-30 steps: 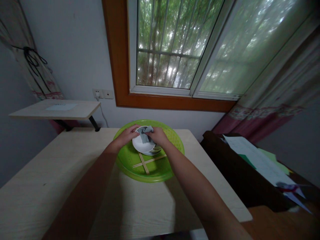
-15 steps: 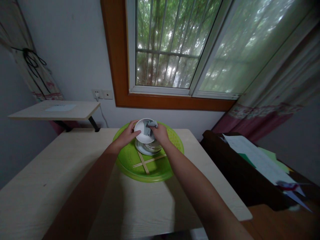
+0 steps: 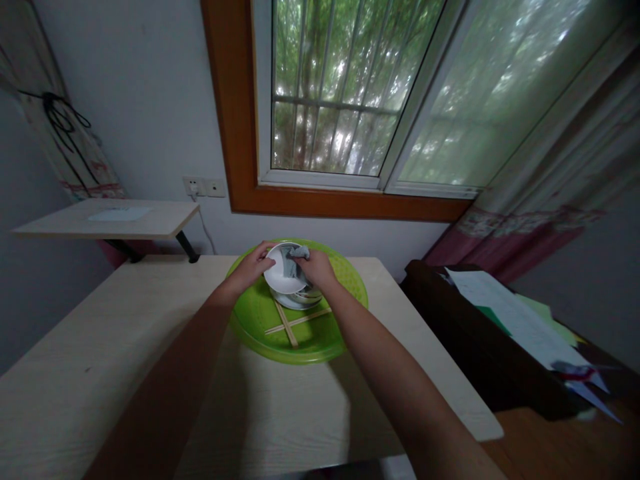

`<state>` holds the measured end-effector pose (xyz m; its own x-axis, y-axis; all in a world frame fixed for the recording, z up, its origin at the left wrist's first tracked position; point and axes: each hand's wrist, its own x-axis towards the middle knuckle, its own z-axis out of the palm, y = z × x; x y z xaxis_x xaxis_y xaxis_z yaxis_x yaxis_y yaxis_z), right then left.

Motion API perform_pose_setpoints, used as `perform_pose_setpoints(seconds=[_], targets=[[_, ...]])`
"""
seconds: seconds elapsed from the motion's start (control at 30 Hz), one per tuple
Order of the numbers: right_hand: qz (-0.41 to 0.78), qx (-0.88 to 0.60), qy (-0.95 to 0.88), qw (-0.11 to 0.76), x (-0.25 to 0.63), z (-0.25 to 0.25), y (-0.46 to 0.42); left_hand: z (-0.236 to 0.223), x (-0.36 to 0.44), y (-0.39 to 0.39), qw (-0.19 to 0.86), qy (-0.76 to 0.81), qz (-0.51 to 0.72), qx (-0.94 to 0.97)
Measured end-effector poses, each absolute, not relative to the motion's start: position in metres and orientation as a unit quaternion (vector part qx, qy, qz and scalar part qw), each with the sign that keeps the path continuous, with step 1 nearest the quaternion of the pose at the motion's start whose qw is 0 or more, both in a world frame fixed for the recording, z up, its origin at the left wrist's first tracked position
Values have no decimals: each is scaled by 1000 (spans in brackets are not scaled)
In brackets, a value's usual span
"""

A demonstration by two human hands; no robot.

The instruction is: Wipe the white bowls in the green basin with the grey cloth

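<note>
A white bowl [image 3: 275,277] is tilted toward me above a green basin [image 3: 310,350], its rim gripped at the left by my left hand [image 3: 251,268]. My right hand [image 3: 319,269] is closed on a grey cloth [image 3: 290,261], which lies against the inside of the bowl. Below the bowl, a white plate [image 3: 295,305] with small bowls [image 3: 311,295] on it rests in the basin, partly hidden by the raised bowl. Chopsticks [image 3: 287,327] lie crossed on the basin floor, nearer to me.
The basin stands on a pale wooden table [image 3: 125,373]. A small raised shelf [image 3: 165,220] is at the back left, beside a wall socket [image 3: 204,187]. Right of the table, a dark piece of furniture [image 3: 450,340] bears papers [image 3: 515,320]. A barred window [image 3: 330,87] is behind.
The bowl and both hands have shifted slightly left and down. The cloth is still inside the bowl; the plate and chopsticks lie as before.
</note>
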<state>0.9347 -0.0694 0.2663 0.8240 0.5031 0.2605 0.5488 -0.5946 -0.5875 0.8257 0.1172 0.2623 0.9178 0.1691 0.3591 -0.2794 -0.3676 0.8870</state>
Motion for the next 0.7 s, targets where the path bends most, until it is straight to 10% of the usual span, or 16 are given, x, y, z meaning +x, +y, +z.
perform_pose_setpoints(seconds=[0.27,0.7], targets=[[-14,-898,-336,283,927,272,-72,267,826,117,555,-81,157,813],[-23,-877,-226,424,941,266,-68,256,829,116,546,-53,211,809]])
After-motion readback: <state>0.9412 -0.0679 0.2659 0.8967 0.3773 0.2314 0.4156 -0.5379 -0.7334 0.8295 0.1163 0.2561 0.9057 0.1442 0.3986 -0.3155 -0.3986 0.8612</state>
